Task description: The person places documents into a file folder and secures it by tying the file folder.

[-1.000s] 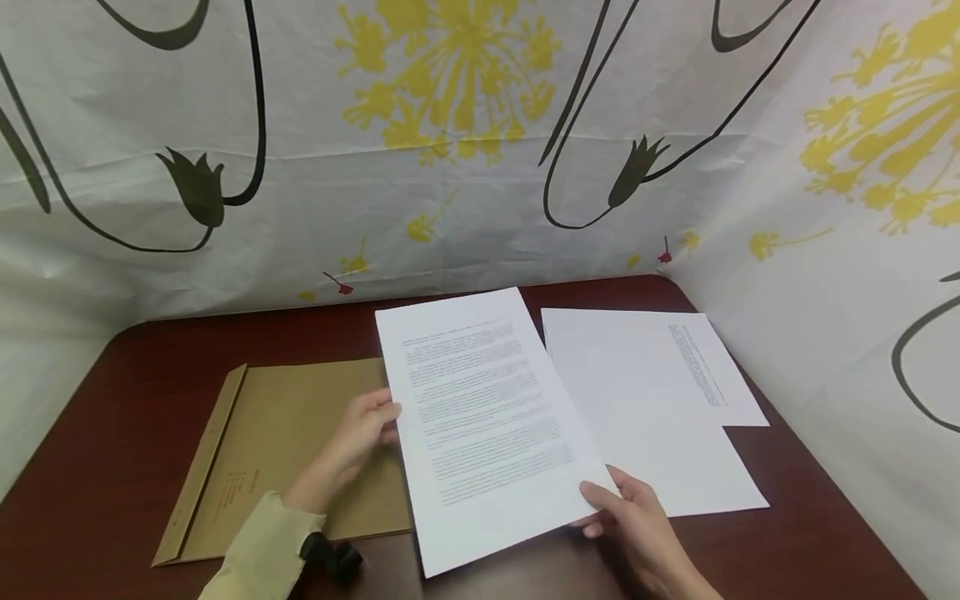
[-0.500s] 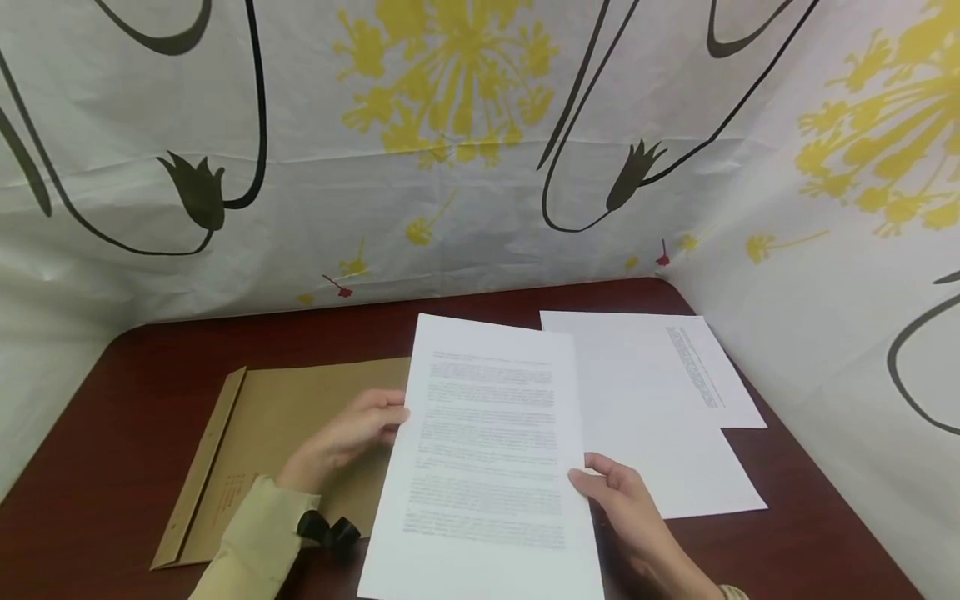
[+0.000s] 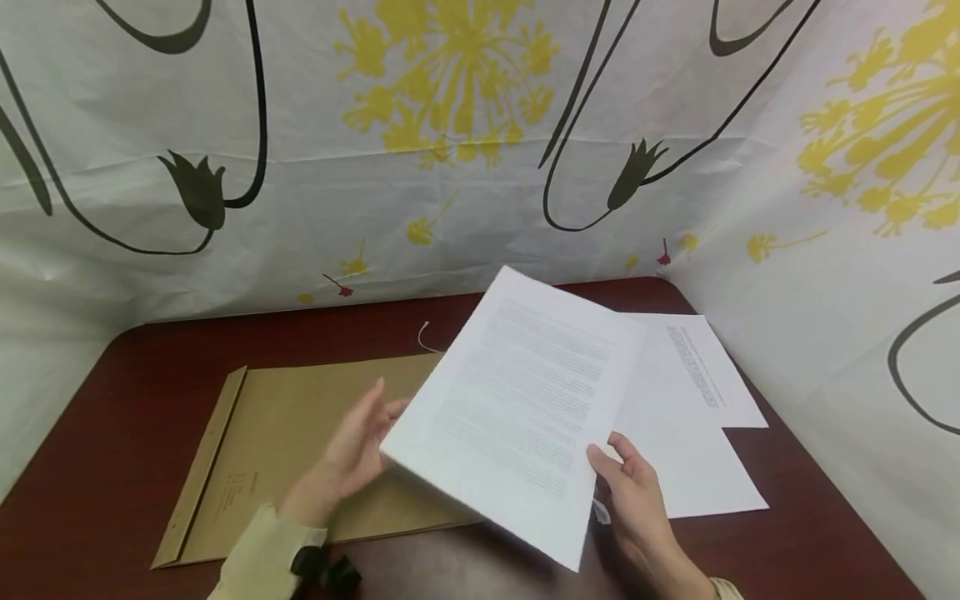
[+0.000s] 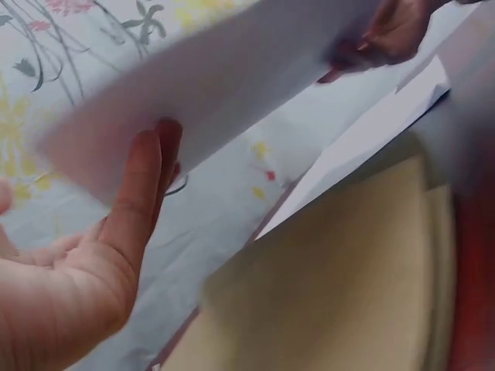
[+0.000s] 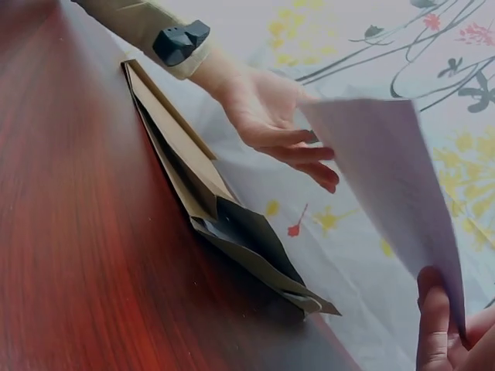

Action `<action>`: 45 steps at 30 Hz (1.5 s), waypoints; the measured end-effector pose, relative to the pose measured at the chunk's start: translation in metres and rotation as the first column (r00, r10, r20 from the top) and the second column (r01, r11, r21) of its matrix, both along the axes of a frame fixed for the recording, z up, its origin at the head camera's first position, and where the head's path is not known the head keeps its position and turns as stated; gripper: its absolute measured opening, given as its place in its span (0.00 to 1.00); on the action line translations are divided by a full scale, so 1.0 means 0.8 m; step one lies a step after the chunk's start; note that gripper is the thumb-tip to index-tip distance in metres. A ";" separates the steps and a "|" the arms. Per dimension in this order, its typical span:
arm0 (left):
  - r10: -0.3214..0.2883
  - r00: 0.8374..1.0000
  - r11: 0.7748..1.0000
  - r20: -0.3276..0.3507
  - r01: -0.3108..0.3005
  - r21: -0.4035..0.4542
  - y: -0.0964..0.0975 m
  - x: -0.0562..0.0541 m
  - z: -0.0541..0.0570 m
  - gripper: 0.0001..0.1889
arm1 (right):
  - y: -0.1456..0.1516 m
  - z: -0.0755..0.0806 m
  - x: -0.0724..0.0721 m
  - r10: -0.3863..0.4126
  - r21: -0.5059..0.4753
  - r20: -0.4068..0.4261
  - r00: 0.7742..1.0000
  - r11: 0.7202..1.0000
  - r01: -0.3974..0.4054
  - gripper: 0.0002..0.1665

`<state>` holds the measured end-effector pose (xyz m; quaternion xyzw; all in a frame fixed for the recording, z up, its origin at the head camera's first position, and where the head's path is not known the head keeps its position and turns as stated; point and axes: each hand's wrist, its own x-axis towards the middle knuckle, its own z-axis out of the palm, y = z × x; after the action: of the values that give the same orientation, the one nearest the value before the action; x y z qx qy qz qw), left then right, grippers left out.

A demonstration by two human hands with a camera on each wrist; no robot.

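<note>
Some printed paper (image 3: 525, 400) between both hands (image 3: 351, 454) (image 3: 637, 500)

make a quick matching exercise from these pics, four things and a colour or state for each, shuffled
1. envelope
2. held paper
3. right hand
4. table

A. gripping an edge between thumb and fingers
B. dark reddish brown
C. tan with small red print
D. white with lines of text, lifted

Pairs: 1-C, 2-D, 3-A, 4-B
</note>
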<state>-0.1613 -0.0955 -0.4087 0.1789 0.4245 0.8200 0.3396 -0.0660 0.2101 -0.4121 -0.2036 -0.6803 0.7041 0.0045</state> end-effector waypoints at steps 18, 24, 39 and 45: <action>0.261 0.936 0.827 -0.238 -0.343 -0.445 0.049 0.041 -0.003 0.17 | -0.014 -0.003 0.005 0.022 -0.105 -0.039 0.999 0.994 -0.026 0.27; 0.223 0.947 0.830 -0.233 -0.309 -0.464 0.030 0.025 -0.001 0.15 | -0.004 -0.001 0.005 0.026 -0.100 -0.018 1.000 0.995 -0.027 0.27; -0.131 0.954 0.909 -0.269 0.007 -0.417 -0.046 -0.037 -0.018 0.10 | 0.054 -0.003 0.008 -0.079 -0.060 0.038 0.996 0.995 0.082 0.23; -0.162 0.951 0.911 -0.263 0.041 -0.411 -0.056 -0.043 -0.021 0.09 | 0.062 0.001 0.011 0.008 0.032 0.098 0.995 0.999 -0.011 0.27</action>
<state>-0.1959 -0.1405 -0.4256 0.2463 0.6185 0.6615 0.3453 -0.0575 0.2600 -0.4116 -0.2345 -0.6920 0.6821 -0.0289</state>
